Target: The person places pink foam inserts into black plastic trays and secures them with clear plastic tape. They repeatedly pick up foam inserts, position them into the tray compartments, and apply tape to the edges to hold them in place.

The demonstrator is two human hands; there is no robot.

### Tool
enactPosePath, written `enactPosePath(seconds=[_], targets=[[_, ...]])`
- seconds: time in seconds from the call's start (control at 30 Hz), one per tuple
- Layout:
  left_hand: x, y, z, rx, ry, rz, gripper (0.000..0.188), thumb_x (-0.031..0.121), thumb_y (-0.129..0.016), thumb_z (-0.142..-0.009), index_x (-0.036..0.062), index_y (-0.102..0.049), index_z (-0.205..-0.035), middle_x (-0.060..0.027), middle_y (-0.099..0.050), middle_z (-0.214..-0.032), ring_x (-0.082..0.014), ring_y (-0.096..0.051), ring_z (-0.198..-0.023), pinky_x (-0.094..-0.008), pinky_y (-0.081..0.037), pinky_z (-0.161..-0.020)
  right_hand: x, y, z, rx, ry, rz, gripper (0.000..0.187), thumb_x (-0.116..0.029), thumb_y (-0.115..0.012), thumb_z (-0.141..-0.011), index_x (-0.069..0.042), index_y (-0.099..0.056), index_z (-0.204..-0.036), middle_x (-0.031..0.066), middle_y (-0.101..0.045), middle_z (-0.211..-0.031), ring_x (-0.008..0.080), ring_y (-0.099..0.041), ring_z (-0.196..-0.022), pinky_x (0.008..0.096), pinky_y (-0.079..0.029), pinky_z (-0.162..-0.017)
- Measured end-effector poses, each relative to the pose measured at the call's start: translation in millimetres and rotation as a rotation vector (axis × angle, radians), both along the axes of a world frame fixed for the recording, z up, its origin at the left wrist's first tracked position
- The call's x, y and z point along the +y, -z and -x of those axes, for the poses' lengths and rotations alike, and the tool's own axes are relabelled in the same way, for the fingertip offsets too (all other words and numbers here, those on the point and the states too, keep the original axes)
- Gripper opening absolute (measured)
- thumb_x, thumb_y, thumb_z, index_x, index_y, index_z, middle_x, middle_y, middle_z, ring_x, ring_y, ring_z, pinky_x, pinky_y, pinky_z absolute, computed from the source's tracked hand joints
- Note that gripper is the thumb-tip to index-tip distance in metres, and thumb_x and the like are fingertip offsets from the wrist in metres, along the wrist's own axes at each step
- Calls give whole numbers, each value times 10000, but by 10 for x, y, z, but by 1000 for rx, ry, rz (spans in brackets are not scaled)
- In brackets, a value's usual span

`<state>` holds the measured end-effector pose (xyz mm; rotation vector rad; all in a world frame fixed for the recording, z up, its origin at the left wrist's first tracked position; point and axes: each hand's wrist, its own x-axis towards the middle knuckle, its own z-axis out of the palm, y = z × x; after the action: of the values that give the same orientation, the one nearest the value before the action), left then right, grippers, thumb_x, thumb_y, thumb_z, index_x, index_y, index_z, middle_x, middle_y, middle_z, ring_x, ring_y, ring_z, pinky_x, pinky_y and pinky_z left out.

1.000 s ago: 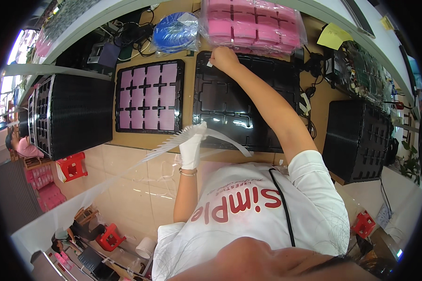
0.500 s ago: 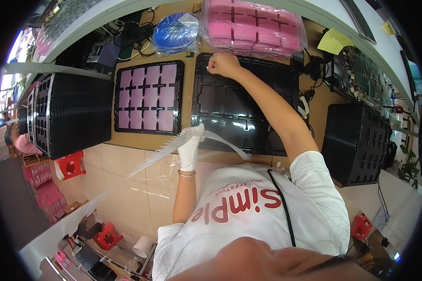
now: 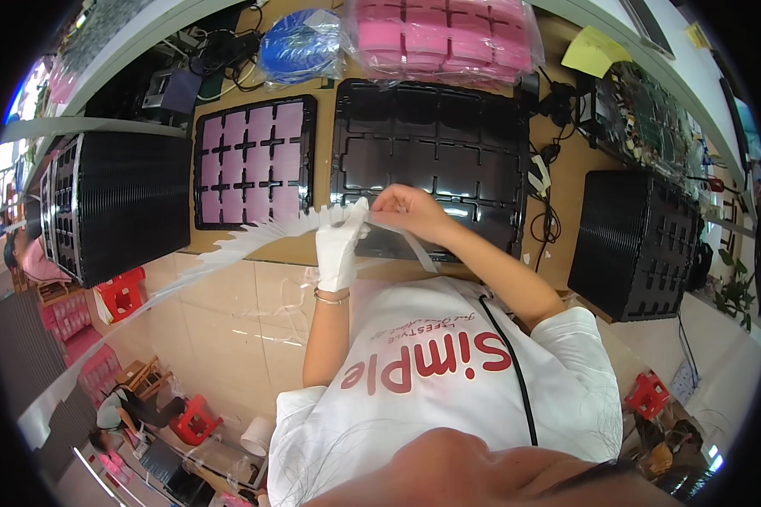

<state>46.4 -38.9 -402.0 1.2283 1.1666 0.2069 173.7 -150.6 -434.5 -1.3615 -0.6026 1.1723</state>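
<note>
My left hand (image 3: 336, 249), in a white glove, is closed on a long translucent white strip (image 3: 266, 233). Tooth-like tabs stand along the strip's edge; it trails far to the lower left, and a short tail (image 3: 418, 251) hangs at the right. My bare right hand (image 3: 407, 213) is beside the left, thumb and fingers pinched at the strip near the glove. Exactly what lies between those fingertips is too small to see. Both hands are over the near edge of a large black compartmented tray (image 3: 431, 127).
Left of it lies a black-framed tray (image 3: 308, 160) with pinkish compartments. Stacks of black trays stand at the far left (image 3: 131, 203) and right (image 3: 621, 245). At the back are bagged pink trays (image 3: 440, 38), a blue bagged roll (image 3: 300, 46) and cables (image 3: 550, 152).
My right hand has come back from the black tray's far edge to the strip by my left hand. The strip's left part has lifted and straightened. The whole view has shifted slightly.
</note>
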Motion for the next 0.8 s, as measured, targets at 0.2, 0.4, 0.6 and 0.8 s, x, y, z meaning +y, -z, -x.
enactPosePath(seconds=[0.2, 0.4, 0.6, 0.8], targets=[[-154, -114, -147, -244, 17, 23, 263, 256, -643, -919, -4, -681, -933, -45, -646, -701, -89, -589, -607, -212, -455, -594, -270, -126, -78, -319, 77, 166, 160, -127, -763, -772, -93, -640, -870, -41, -503, -688, 42, -454, -646, 218, -378, -590], [-256, -151, -334, -142, 205, -116, 236, 215, -648, -918, 9, -666, -804, -31, -643, -699, -82, -572, -572, -205, -449, -541, -401, -148, -22, -560, 323, -135, 113, -71, -760, -755, -86, -666, -816, -9, -490, -746, 98, -491, -633, 248, -402, -556], [-305, -66, -358, -212, 268, -106, 152, 140, -646, -915, 5, -708, -945, -5, -636, -731, -62, -546, -600, -199, -429, -534, -621, -137, -12, -985, 228, -173, 122, -59, -772, -715, -84, -691, -802, 12, -516, -776, 149, -535, -665, 286, -446, -572], [-200, 9, -309, -254, 175, -177, 216, 192, -652, -918, 44, -671, -761, 13, -589, -648, -51, -511, -568, -204, -403, -526, -789, -36, -1296, -927, 698, 4, 94, -126, -774, -731, -88, -712, -790, 17, -542, -749, 154, -516, -650, 267, -426, -588]])
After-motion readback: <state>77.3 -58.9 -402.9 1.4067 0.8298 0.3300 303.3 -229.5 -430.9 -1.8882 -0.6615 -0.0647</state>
